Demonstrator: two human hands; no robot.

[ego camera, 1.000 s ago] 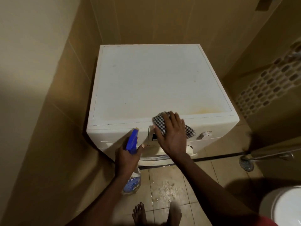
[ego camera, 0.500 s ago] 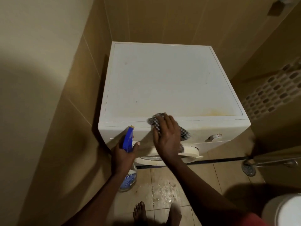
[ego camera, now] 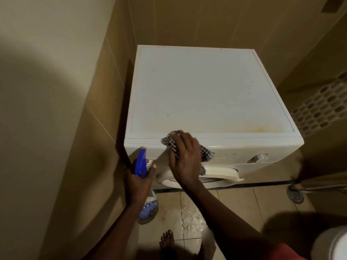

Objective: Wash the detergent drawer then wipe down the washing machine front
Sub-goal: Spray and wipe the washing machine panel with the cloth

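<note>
A white front-loading washing machine stands in a tiled corner, seen from above. My right hand presses a black-and-white checked cloth flat against the upper front panel, left of centre. My left hand grips a spray bottle with a blue trigger head and a clear body with a blue label, held upright beside the machine's front left corner. A control knob sits on the panel to the right. The cream door rim shows below my right hand. The detergent drawer area is hidden by hand and bottle.
Beige tiled walls close in on the left and behind. The floor tiles in front are wet. My bare feet stand there. A floor drain and a metal pipe lie at right, and a white round object at lower right.
My right hand has slid the cloth leftward along the front panel. The left hand still holds the bottle by the left corner. My head has shifted, so the machine appears further right.
</note>
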